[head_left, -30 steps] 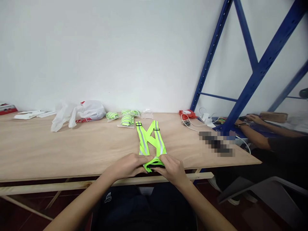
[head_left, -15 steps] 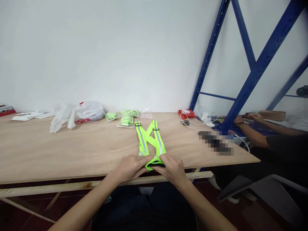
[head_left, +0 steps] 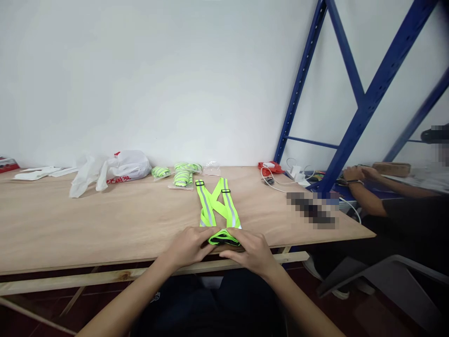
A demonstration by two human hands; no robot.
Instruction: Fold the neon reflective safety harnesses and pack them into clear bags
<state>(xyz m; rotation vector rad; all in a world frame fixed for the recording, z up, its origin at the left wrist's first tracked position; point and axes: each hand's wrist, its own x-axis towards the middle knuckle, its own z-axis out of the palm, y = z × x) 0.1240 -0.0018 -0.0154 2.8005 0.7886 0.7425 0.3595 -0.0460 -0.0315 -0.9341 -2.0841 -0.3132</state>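
Note:
A neon-yellow reflective vest [head_left: 230, 209] made of elastic straps lies on the table in front of me. Grey stripes run along its straps, which cross and carry black buckles at the far end. Its near end is folded into a thick bundle, dark inside, at the table's front edge. My left hand [head_left: 191, 244] is closed on the bundle's left end, fingers above and thumb below. On the right end, the fingers of my right hand [head_left: 253, 248] press over the top fold; its thumb sits lower, a little off the fabric.
Several bagged neon-striped bundles [head_left: 182, 176] lie behind the vest, near a clear plastic bag [head_left: 212, 168]. White plastic bags [head_left: 129, 164] are further left. To the right are a red item [head_left: 271, 167], cables and a blue metal frame [head_left: 351, 126]. Another person's arm [head_left: 368, 196] rests beyond it.
My right thumb has slid down and away from the bundle's opening, and the right fingers have shifted slightly left over the fold. The left hand keeps its hold. The view has shifted a little.

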